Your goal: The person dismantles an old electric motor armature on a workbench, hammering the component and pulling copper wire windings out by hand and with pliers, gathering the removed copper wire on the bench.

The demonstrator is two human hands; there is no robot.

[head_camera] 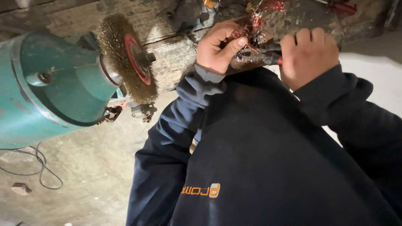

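My left hand (217, 46) grips a rounded metal part with a tangle of copper winding wire (255, 23) sticking out of it, held at the edge of a worn wooden bench (171, 54). My right hand (307, 54) is closed around the red-and-black handles of pliers (268, 54), whose jaws reach into the wire next to my left thumb. The part itself is mostly hidden behind my fingers. Both arms wear dark blue sleeves.
A green bench grinder (50, 88) with a wire brush wheel and red hub (132, 58) stands at the left, close to my left elbow. A black cable (37, 167) lies on the concrete floor below. Tools and scraps litter the bench top.
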